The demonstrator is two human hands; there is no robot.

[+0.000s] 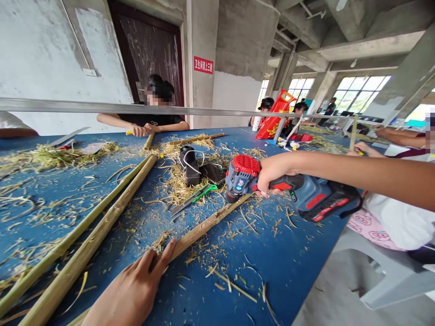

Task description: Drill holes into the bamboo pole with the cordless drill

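Observation:
My right hand (272, 172) grips the handle of a blue and red cordless drill (319, 197). The drill's chuck points down over the far part of a peeled bamboo pole (200, 228); whether a bit enters the pole cannot be made out. At the near end, my left hand (131, 285) holds this pole against the blue table, its fingers curled across it. Just beyond the pole lies a green utility knife (195, 198) with its blade out. Behind the knife are a black device (190, 166) with a white cord and a flat black object (213, 173).
To the left, a thicker peeled pole (105, 226) and a greenish pole (78, 231) lie lengthwise. Shavings litter the blue table (285, 271). A metal rail (217, 111) crosses above it. Across sits a person (159, 120) working a stick; others sit right, near a grey stool (390, 271).

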